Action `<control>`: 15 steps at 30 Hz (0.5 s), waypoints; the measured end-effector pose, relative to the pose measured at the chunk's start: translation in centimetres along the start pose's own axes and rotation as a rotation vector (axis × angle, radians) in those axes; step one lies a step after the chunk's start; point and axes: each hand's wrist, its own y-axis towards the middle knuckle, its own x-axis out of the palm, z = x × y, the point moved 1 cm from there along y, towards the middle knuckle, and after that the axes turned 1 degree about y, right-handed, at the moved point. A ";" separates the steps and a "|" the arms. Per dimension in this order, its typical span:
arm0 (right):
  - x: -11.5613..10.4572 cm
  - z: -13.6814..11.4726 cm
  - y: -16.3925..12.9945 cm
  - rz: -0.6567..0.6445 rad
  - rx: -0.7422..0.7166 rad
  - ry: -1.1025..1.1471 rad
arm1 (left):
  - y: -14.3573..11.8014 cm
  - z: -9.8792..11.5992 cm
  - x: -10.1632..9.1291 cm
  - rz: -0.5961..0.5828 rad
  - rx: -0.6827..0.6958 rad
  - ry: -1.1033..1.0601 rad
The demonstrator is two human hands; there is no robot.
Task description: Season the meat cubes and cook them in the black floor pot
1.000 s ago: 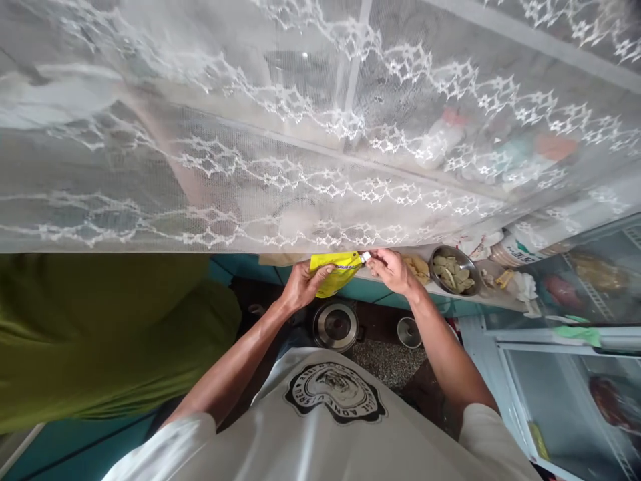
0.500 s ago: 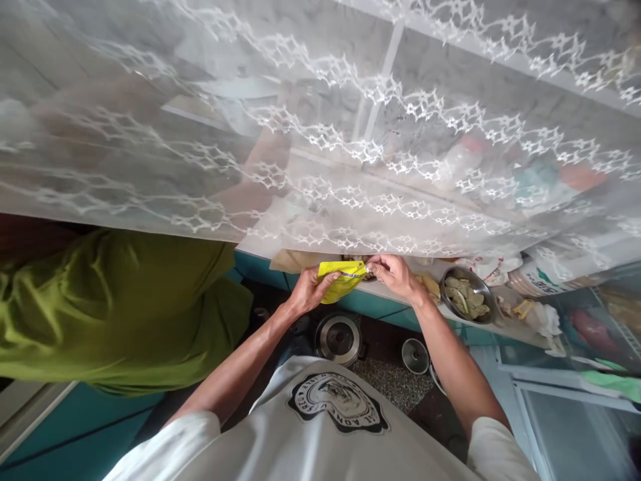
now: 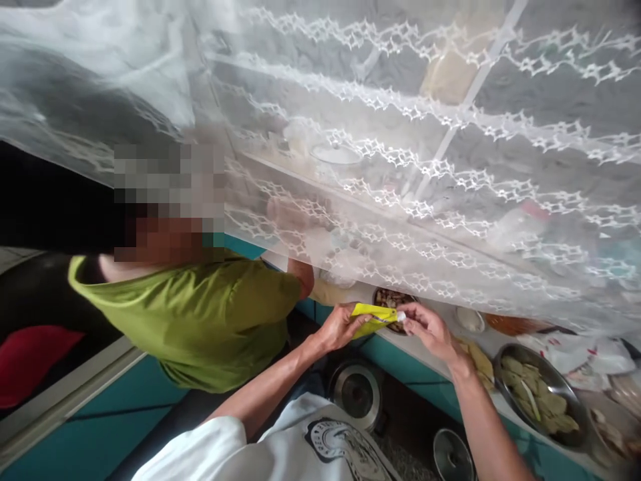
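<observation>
A yellow pouch (image 3: pixel 369 322) is held over the counter's front edge, tilted with its corner toward the right. My left hand (image 3: pixel 343 327) grips its left end, thumb on the front face. At the right corner sits a small white piece (image 3: pixel 401 316) that looks like a spout cap. The fingertips of my right hand (image 3: pixel 428 329) pinch this white piece. Just behind the pouch stands a round bowl of brown chopped pieces (image 3: pixel 391 298), partly covered by the pouch and a sheer curtain. Whether the cap is on or off the spout, I cannot tell.
A sheer lace curtain (image 3: pixel 360 200) hangs across the upper view. To the right, a metal bowl (image 3: pixel 571 394) holds pale slices, beside plastic bags (image 3: pixel 581 354). A person in a green shirt (image 3: pixel 215 321) stands at left. A round pot (image 3: pixel 354 394) is below the counter.
The view has swung left, bringing more of the person in green into sight. The pouch appears flatter and more edge-on. Both hands keep their hold on it and its white piece.
</observation>
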 end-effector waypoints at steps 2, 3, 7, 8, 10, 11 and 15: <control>0.4 0.0 0.0 0.046 0.018 0.004 | -0.3 0.7 -0.4 -0.018 0.000 0.040; 0.7 0.1 0.1 0.064 0.030 0.012 | -0.4 0.9 -0.5 -0.027 -0.003 0.044; 1.8 0.1 0.6 0.039 0.030 0.090 | -0.9 0.9 -0.7 0.031 -0.019 0.014; 2.0 0.3 0.8 0.039 0.026 0.101 | -1.0 0.7 -0.7 0.050 -0.018 0.009; 2.4 0.8 1.1 0.055 0.038 0.104 | -1.3 0.5 -0.8 0.076 -0.017 0.012; 2.6 1.2 1.4 0.063 0.054 0.112 | -1.4 0.4 -0.9 0.088 -0.019 0.013; 3.2 2.6 4.2 0.062 0.093 0.277 | -1.9 -0.3 -1.4 0.158 -0.068 -0.043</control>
